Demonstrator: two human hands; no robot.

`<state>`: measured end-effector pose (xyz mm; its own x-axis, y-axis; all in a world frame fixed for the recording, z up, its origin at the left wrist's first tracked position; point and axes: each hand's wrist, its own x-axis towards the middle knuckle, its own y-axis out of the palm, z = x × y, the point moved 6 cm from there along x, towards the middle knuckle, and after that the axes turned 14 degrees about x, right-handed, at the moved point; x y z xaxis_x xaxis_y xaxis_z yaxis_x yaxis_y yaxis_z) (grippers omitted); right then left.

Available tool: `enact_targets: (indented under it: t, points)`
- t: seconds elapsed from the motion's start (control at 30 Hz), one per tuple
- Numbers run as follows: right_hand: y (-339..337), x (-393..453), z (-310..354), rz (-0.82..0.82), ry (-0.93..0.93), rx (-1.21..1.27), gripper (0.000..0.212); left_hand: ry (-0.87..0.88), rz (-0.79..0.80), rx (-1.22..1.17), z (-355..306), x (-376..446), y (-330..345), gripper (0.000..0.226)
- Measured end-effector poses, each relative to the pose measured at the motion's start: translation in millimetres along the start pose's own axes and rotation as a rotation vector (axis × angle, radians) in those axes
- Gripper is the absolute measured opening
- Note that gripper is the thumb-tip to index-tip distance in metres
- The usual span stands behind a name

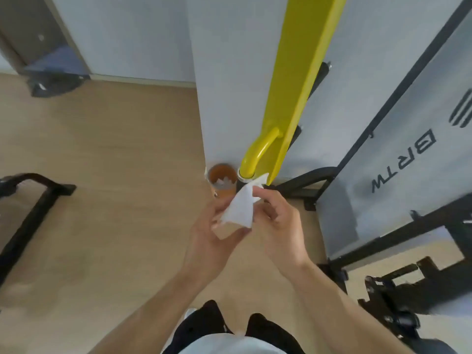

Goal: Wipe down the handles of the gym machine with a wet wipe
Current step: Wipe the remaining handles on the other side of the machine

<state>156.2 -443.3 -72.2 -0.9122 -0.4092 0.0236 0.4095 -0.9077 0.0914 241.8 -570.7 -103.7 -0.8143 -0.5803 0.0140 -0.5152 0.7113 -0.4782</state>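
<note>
A white wet wipe [241, 208] hangs between both my hands in the middle of the view. My left hand [214, 236] holds its lower part from underneath with curled fingers. My right hand [278, 221] pinches its upper right edge. Just above the wipe, the yellow arm [304, 80] of the gym machine slants down from the top, and its curved yellow handle [258, 152] ends at a chrome collar [242, 176]. The wipe's top corner lies in front of that collar; whether it touches is unclear.
A round orange tub [221, 178] sits on the wooden floor beside the white pillar [224, 98]. A grey machine panel in a black frame [398, 149] stands at the right. Black equipment bars [33, 200] lie at the left, a dark bag [51, 80] at the far left.
</note>
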Motion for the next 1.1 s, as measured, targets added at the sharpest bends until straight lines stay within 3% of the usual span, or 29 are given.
enact_targets:
  t: [0.13, 0.27, 0.37, 0.47, 0.57, 0.63, 0.8, 0.93, 1.0, 1.03, 1.1]
  points:
    - [11.4, 9.7, 1.5, -0.201, -0.177, -0.174, 0.044, -0.026, 0.017, -0.056, 4.1, 30.2, -15.0, 0.034]
    - [16.9, 9.5, 1.7, -0.366, -0.117, 0.003, 0.039, -0.014, 0.064, -0.141, -5.9, 40.5, -16.7, 0.028]
    - [14.7, 12.7, 2.7, -0.333, -0.126, -0.036, 0.035, -0.096, -0.140, -0.132, 1.2, 36.5, -23.2, 0.030]
    - [12.5, 12.1, -2.4, -0.259, -0.135, -0.258, 0.029, -0.067, -0.261, -0.118, 1.8, 24.9, -25.2, 0.031]
    - [9.5, 10.4, -12.3, -0.193, -0.086, -0.430, 0.019, -0.096, -0.237, -0.128, -3.4, 15.4, -16.1, 0.027]
    - [4.9, 11.5, -18.0, -0.175, -0.054, -0.445, 0.024, -0.203, -0.179, -0.185, -0.3, 13.7, -5.1, 0.024]
    - [4.1, 17.6, -7.6, -0.162, -0.118, -0.169, 0.028, -0.380, -0.090, -0.348, 1.9, 18.6, 4.3, 0.029]
    - [8.0, 23.4, -3.3, -0.168, -0.103, -0.015, 0.026, -0.350, -0.203, -0.326, -10.6, 17.4, -4.9, 0.043]
    - [9.8, 26.6, -4.6, -0.152, -0.096, 0.028, 0.027, -0.263, -0.285, -0.346, -17.3, 10.5, -9.1, 0.029]
    - [9.8, 28.1, -4.8, -0.142, -0.106, 0.038, 0.026, -0.196, -0.283, -0.344, -21.6, 6.7, -8.3, 0.018]
    - [8.0, 29.5, -5.1, -0.115, -0.139, 0.005, 0.027, -0.084, -0.194, -0.292, -26.6, 4.0, -0.7, 0.028]
